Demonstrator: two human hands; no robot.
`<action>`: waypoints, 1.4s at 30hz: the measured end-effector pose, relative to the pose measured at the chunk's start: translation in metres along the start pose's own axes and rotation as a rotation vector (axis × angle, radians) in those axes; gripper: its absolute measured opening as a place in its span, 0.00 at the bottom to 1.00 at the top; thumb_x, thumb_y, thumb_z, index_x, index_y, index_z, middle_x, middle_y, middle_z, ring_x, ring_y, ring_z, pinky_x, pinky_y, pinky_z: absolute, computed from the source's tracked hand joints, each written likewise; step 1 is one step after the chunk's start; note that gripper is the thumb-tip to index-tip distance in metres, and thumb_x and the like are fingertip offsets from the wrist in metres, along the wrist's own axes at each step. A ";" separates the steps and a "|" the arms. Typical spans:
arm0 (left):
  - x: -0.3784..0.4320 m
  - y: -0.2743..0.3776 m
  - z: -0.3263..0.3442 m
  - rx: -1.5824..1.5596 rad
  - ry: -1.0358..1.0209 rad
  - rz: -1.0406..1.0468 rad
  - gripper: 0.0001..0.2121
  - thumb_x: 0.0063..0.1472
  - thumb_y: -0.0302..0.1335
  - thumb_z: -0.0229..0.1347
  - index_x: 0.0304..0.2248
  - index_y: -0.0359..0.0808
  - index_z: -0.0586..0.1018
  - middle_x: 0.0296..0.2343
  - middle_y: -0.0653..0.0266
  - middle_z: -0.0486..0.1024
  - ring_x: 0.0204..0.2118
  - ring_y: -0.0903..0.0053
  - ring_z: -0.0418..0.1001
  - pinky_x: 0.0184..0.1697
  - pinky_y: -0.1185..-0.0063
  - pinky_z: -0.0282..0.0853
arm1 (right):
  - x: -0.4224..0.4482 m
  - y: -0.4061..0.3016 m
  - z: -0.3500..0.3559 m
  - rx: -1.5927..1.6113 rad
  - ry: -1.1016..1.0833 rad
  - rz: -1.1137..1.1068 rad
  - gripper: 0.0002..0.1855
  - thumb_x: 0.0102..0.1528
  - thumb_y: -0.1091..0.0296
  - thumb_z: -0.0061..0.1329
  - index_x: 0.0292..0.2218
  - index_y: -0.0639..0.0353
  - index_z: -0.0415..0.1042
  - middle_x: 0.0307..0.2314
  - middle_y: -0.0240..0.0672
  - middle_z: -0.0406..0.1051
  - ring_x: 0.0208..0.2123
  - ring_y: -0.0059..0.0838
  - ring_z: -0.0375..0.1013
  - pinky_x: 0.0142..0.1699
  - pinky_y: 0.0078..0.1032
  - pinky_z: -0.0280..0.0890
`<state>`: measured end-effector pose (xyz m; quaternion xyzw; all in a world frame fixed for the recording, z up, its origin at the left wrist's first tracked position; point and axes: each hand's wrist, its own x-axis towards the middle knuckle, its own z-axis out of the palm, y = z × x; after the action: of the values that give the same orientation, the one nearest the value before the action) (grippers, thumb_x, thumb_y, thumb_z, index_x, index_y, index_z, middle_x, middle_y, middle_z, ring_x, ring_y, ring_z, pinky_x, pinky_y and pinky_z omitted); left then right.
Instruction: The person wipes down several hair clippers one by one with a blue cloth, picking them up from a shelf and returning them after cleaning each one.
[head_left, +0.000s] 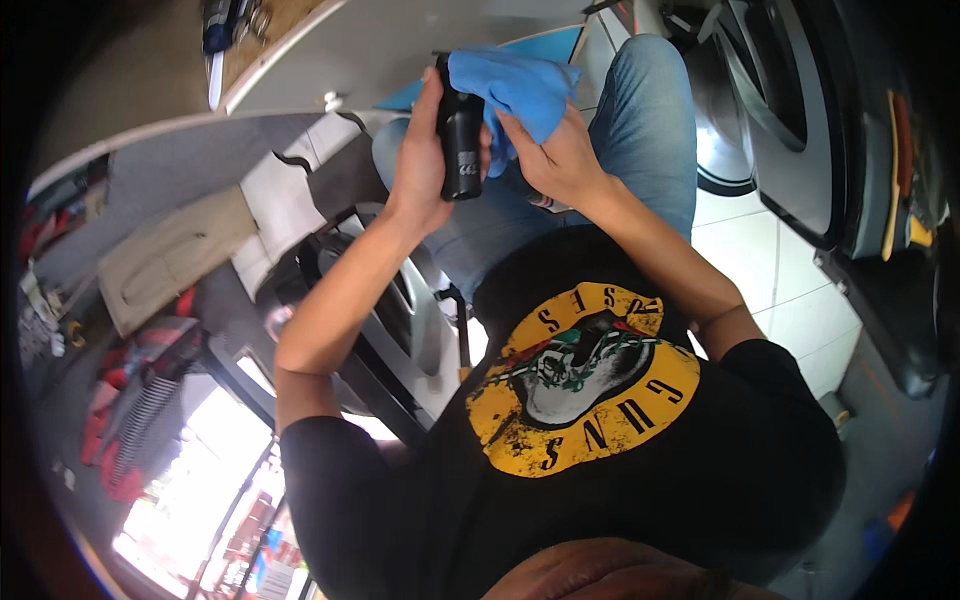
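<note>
My left hand (421, 150) grips a black cylindrical device (459, 146), thumb along its side. The device stands nearly upright in the picture and bears pale printing near its lower end. In my right hand (559, 157) is a bunched blue cloth (517, 82), pinched between thumb and fingers. The cloth drapes against the device's upper end and side, hiding part of them. Both hands are above my lap, over my jeans (645, 120). Under my right wrist a small striped object (547, 201) shows, mostly covered; I cannot tell what it is.
A curved-edge worktop at the upper left holds a blue-handled tool (217, 37). To my right stands a large grey-and-black machine (795, 112), with pale floor tiles (772, 262) beside it. A beige panel (176, 259) and a coil spring (146, 412) are on the left.
</note>
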<state>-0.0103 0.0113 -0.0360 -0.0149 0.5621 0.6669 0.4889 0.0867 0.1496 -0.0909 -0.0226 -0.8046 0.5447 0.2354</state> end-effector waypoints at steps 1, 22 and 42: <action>0.000 -0.001 0.002 -0.045 0.023 0.010 0.27 0.68 0.57 0.39 0.33 0.40 0.75 0.21 0.69 0.73 0.22 0.83 0.72 0.24 0.82 0.69 | 0.005 -0.001 0.005 0.005 0.084 -0.144 0.15 0.57 0.77 0.47 0.47 0.63 0.72 0.38 0.46 0.74 0.42 0.50 0.71 0.48 0.39 0.65; 0.007 0.007 0.011 -0.079 0.154 0.166 0.29 0.70 0.54 0.38 0.45 0.33 0.75 0.38 0.65 0.74 0.42 0.80 0.69 0.49 0.80 0.64 | 0.001 -0.021 0.018 0.090 0.047 -0.129 0.14 0.55 0.77 0.47 0.43 0.69 0.73 0.43 0.52 0.73 0.46 0.54 0.72 0.55 0.40 0.63; 0.019 0.012 -0.018 -0.297 -0.012 0.150 0.27 0.70 0.55 0.32 0.42 0.37 0.68 0.24 0.64 0.72 0.24 0.75 0.73 0.27 0.76 0.70 | -0.033 -0.033 -0.009 0.370 -0.045 -0.079 0.28 0.61 0.53 0.48 0.53 0.67 0.66 0.44 0.43 0.71 0.45 0.40 0.71 0.51 0.34 0.64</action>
<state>-0.0379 0.0106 -0.0444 -0.0412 0.4539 0.7774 0.4334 0.1271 0.1341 -0.0711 0.0649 -0.6960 0.6741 0.2386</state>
